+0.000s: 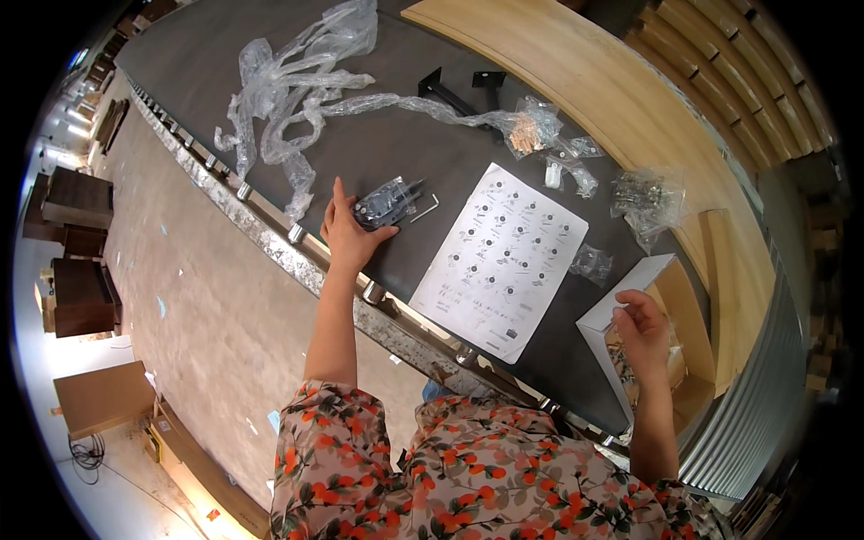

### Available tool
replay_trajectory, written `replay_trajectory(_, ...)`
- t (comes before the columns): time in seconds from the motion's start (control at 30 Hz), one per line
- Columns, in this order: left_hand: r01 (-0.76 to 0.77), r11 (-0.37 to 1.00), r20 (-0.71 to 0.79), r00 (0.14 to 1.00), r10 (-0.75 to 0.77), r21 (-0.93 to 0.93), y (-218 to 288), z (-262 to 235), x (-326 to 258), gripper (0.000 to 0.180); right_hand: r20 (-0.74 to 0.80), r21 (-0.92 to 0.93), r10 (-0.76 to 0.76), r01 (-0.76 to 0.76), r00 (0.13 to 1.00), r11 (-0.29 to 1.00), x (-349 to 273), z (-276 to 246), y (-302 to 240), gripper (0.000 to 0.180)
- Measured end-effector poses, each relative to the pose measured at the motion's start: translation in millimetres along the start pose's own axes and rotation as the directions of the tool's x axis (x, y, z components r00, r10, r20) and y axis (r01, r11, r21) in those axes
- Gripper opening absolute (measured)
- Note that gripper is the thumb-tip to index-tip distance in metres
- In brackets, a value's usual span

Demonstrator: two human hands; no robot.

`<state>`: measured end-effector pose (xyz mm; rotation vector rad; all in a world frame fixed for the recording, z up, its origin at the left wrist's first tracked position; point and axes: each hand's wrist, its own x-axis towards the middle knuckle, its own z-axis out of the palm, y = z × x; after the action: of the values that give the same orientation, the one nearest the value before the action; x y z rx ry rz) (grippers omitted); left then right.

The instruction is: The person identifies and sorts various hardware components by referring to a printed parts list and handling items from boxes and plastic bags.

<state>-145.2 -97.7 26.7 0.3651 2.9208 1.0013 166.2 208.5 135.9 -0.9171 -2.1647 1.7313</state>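
My left hand rests on the dark table at its near edge, index finger stretched out and thumb spread. It lies against the left end of a clear plastic bag of dark parts. Just right of that bag lies a small L-shaped hex key. A white printed sheet with rows of small drawings lies between my hands. Over an open cardboard box at the right, my right hand is raised with its fingers curled together. Whatever they may pinch is hidden. Small items in the box are partly covered by this hand.
Crumpled clear plastic wrap stretches across the far left. Two black metal brackets, a bag of copper-coloured pieces and a bag of metal hardware lie beyond the sheet. A long wooden panel borders the far side.
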Motion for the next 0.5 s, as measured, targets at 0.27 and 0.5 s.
replay_trajectory(0.27,-0.117,0.982,-0.114,0.984,0.134,0.146,-12,1,-15,0.116,0.003,0.041,-0.003,0.003,1.0,0.999,11,8,-4,0.022)
replay_trajectory(0.5,-0.432,0.644,-0.31,0.902,0.3,-0.632,124,-81,-52,0.029,-0.027,-0.096,-0.108,0.105,0.994,0.99,20,11,-7,0.021)
